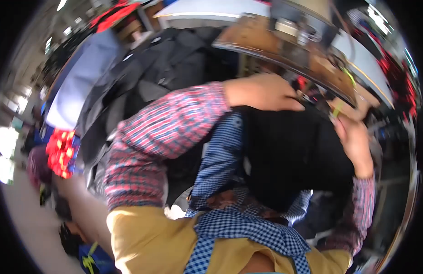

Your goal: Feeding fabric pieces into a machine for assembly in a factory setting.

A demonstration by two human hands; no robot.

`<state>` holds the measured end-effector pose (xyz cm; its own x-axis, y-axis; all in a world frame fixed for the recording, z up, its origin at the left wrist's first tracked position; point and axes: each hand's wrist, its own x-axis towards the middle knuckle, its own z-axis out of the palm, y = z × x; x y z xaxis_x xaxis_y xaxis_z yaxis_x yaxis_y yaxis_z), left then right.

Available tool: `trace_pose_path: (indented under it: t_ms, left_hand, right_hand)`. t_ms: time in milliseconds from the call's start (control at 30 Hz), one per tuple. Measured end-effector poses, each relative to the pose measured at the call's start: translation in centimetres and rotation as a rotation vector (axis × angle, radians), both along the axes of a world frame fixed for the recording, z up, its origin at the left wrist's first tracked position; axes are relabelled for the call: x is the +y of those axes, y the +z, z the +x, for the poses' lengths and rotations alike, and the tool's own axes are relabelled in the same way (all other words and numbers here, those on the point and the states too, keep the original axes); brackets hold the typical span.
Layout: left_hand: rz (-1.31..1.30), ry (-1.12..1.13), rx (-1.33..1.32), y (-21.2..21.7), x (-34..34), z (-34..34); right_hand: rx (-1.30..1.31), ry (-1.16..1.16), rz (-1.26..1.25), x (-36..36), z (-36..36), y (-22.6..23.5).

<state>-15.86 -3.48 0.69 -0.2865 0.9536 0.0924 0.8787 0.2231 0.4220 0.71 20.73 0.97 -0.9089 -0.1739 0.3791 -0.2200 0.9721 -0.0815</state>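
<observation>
A piece of black cloth (296, 150) hangs in front of me, its lower part over my lap. Fingers of my left hand (268, 93) are closed on its upper edge near the middle. At the upper right corner, my right hand (355, 141) pinches the same cloth between thumb and fingers. A narrow yellow-green thing (338, 108) sticks up by the right fingertips, too blurred to name. My left arm reaches across from the left in a striped sleeve, and a blue checked apron (252, 228) covers my front.
Just beyond my hands is a brown worktable (252, 39) carrying a sewing machine (300, 29). Dark garments (152, 68) lie heaped at the left. Pale blue cloth (85, 80) and a red bundle (61, 153) sit farther left. A blue bag (95, 258) lies low on the left.
</observation>
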Motion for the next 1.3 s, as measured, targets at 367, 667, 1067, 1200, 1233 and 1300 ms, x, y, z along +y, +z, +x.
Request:
trace_pose_path:
  t_ms: [367,667,1067,1200,1233,1300]
  left_hand:
    - [0.06,0.244,0.612,1.8,6.5,-7.1]
    - [-0.072,0.312,0.749,0.6,10.3,-14.9]
    - [-0.191,0.386,0.542,0.7,12.3,-19.1]
    - [-0.188,0.403,0.495,1.0,12.3,-19.6]
    - [-0.185,0.403,0.492,1.1,12.3,-19.7]
    - [-0.146,0.392,0.509,1.3,12.2,-19.9]
  right_hand:
    - [0.112,-0.078,0.104,5.2,-8.8,-0.8]
    - [-0.166,0.022,-0.075,8.0,-17.2,-0.4]
    - [-0.247,0.016,-0.139,10.5,-22.5,-0.1]
    - [-0.253,0.007,-0.156,10.4,-22.8,0.5]
    - [-0.242,-0.01,-0.157,10.3,-22.7,0.6]
    - [-0.237,-0.003,-0.116,10.3,-22.7,1.0]
